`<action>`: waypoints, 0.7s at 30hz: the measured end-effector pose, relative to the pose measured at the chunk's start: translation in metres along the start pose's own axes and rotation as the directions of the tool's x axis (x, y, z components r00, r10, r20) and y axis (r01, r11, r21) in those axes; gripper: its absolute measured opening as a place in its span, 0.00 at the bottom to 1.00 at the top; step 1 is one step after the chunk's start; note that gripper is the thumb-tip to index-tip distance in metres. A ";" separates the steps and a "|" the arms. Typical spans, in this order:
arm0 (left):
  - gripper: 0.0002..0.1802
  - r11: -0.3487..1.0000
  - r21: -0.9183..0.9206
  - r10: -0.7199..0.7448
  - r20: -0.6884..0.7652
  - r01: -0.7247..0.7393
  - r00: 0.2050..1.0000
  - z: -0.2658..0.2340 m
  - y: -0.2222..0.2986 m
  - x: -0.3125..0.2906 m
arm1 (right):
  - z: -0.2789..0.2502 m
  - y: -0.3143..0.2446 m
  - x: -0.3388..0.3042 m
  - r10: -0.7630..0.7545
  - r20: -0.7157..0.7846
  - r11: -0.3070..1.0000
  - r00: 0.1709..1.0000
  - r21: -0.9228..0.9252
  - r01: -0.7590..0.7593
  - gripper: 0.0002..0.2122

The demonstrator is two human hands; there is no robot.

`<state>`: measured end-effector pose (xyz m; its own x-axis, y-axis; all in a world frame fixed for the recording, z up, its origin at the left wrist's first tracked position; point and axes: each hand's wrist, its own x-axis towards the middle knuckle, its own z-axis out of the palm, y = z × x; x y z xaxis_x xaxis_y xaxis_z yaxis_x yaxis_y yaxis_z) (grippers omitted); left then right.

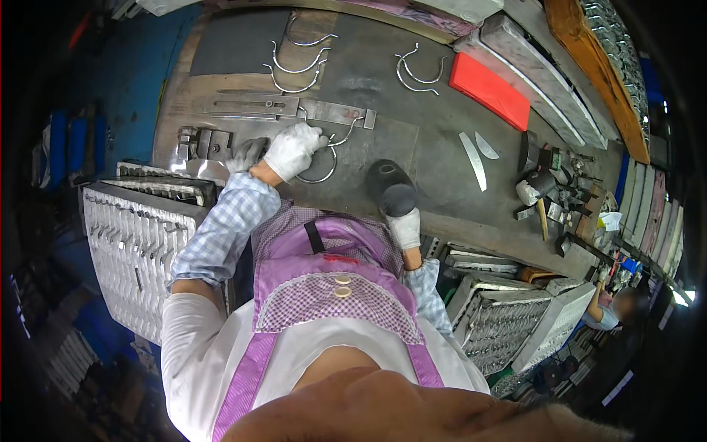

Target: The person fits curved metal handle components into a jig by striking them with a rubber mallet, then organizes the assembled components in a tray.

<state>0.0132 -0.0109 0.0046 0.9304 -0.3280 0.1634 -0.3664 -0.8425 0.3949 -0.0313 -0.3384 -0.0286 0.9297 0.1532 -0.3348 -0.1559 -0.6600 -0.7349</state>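
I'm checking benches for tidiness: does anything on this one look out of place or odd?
I see no spill, but the heap of tools and metal parts at the right end of the workbench looks untidy: pieces lie jumbled at odd angles, with a wooden handle sticking out.

The big worktable (434, 158) has a dark gray top, with worn brown wood (171, 110) showing at its left side. Past that side, the floor (121, 81) is blue. Farther left stand some blue things (79, 147), too dim to name. Far over on the right, a small light (683, 297) shines bright white. All around the edge, the room looks very dark.
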 end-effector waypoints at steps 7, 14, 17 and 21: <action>0.10 0.998 0.010 -0.066 -0.010 0.066 0.998 -0.003 0.004 0.000 | 0.002 -0.002 -0.003 0.026 -0.038 0.997 0.999 0.067 -0.024 0.20; 0.08 0.958 -0.215 -0.209 -0.055 0.193 0.976 -0.020 0.017 0.007 | -0.036 -0.089 -0.004 0.135 0.166 0.935 0.977 0.304 -0.181 0.10; 0.10 0.972 -0.231 -0.059 -0.037 0.049 0.998 -0.021 0.005 0.007 | -0.063 -0.158 -0.008 0.035 0.148 0.955 0.988 0.287 -0.077 0.10; 0.11 0.914 -0.357 -0.208 0.000 0.194 0.978 -0.017 0.021 -0.001 | -0.023 -0.144 -0.012 -0.423 0.109 0.814 0.900 -0.390 0.430 0.17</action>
<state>0.0039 -0.0211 0.0281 0.9862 -0.1458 0.0780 -0.1572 -0.6810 0.7152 -0.0126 -0.2618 0.0949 0.8658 0.4974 -0.0551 0.4032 -0.7585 -0.5120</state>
